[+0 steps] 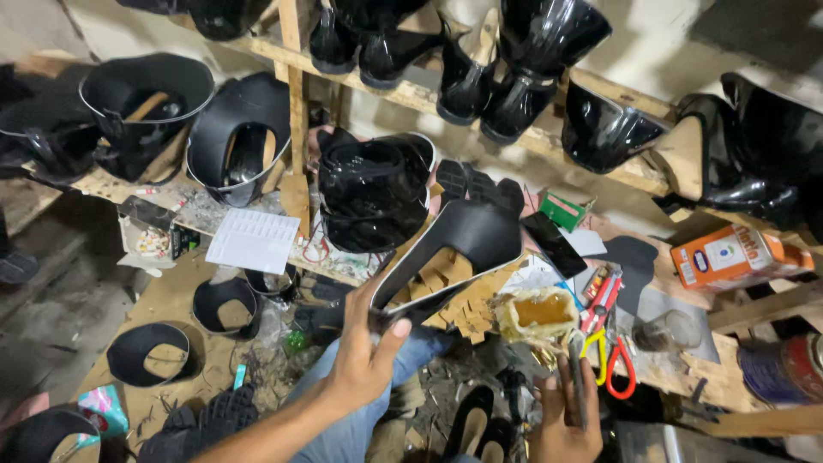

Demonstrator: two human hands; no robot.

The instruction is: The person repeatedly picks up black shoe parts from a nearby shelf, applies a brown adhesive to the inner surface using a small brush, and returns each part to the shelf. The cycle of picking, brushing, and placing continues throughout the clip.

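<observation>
Above the lap, left hand [364, 360] grips a black shoe [454, 253]; right hand [566, 420] seemingly clasps a brush [576, 381].

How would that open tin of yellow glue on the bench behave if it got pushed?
The glue tin probably slides rather than rolls, since it sits upright. Its open, crusted top suggests contents could slop or smear if tipped. The right hand, holding a brush, is close enough to knock it.

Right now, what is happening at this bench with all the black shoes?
A person sits at a cluttered wooden bench. The left hand holds up a black shoe upper, turned so its tan inside shows. The right hand holds a thin dark tool beside an open pot of amber glue. Red and yellow scissors lie close by. Glossy black shoes fill the wooden shelf above.
</observation>
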